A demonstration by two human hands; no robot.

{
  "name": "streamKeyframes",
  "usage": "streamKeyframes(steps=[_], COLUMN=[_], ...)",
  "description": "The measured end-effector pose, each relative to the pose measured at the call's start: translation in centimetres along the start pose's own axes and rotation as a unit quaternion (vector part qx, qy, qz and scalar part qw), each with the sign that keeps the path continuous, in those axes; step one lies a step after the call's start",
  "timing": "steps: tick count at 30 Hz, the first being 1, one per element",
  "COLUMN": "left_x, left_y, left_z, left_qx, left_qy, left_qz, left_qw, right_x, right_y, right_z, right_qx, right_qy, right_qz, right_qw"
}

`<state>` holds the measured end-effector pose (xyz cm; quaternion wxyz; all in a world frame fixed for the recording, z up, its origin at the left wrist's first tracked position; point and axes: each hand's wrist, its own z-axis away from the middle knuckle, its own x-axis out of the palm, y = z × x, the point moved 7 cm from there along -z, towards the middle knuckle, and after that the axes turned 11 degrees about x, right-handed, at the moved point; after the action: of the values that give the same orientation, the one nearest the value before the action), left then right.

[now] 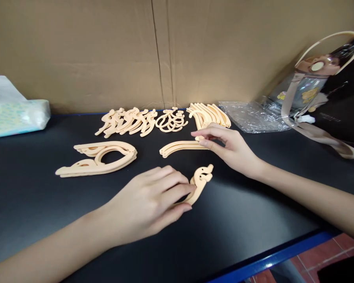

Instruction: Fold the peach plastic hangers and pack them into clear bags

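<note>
My left hand is closed around a cream plastic hanger hook piece. Its forked, holed end points up to the right past my fingertips, while my palm hides the rest. Just beyond it, my right hand pinches the right end of a curved cream hanger arm between thumb and fingers. That arm lies low over the black table, and it seems to be layered from more than one strip. To the left, folded cream hangers lie stacked, with neither hand touching them.
Behind are a pile of hook pieces, thin ring-shaped pieces and a row of curved arms. A tissue pack stands left. Right are a clear plastic bag and a strapped water bottle. The table's blue edge runs in front.
</note>
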<state>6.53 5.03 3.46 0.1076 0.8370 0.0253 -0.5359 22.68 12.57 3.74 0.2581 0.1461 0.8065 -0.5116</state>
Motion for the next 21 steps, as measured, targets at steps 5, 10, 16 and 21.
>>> streamKeyframes(steps=[5, 10, 16, 21], left_x=[0.4, -1.0, -1.4, -1.4], left_y=[1.6, -0.6, -3.6, -3.8], left_z=[-0.4, 0.2, 1.3, 1.2], left_qx=[0.026, -0.036, -0.100, -0.116], left_qy=[-0.008, 0.033, -0.006, 0.011], left_qz=[0.015, -0.147, -0.263, -0.261], left_qw=[1.000, 0.988, 0.960, 0.958], right_x=[0.0, 0.4, 0.3, 0.6], right_y=[0.4, -0.2, -0.4, -0.9], right_z=[-0.3, 0.0, 0.3, 0.5], right_qx=[0.003, -0.031, -0.022, -0.023], right_qy=[0.002, -0.014, -0.018, -0.044], right_qz=[0.005, 0.045, 0.033, 0.022], right_qw=[1.000, 0.998, 0.999, 0.999])
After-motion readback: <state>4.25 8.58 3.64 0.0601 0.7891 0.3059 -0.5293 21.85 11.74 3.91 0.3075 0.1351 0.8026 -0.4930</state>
